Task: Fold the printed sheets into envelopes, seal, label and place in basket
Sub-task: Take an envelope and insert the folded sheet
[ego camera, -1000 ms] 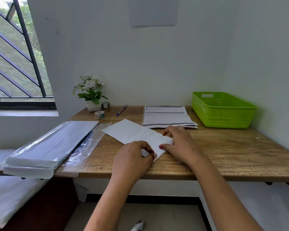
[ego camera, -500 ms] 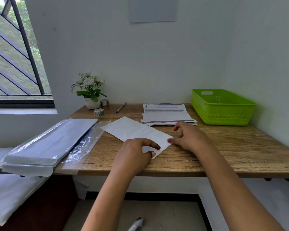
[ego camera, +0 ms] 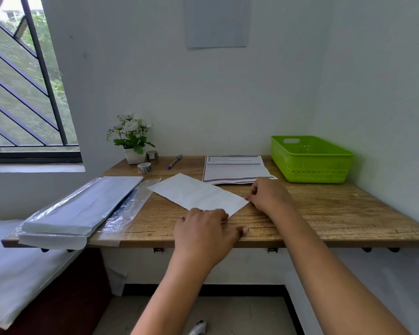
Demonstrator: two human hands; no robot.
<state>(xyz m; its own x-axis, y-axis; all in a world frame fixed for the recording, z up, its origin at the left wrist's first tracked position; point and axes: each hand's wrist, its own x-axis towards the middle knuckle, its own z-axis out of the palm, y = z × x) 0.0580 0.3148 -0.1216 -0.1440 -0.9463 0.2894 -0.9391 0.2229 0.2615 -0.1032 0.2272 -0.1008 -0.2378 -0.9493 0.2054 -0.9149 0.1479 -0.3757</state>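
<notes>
White folded sheet [ego camera: 196,195] lies on the desk [ego camera: 324,213]. Left hand [ego camera: 203,232] presses flat on its near corner, fingers spread. Right hand [ego camera: 267,194] pinches its right corner. Basket [ego camera: 310,160] sits beyond the right hand.

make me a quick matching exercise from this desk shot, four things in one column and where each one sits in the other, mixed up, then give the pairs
Things:
1. green basket
2. pen
3. potted flowers
4. folded white sheet

Places:
A. back left corner of the desk, near the window
B. near the desk's front edge, under both hands
C. far right of the desk, by the side wall
D. lying flat between the tape rolls and the stack of printed sheets

Pairs: 1-C, 2-D, 3-A, 4-B
</notes>
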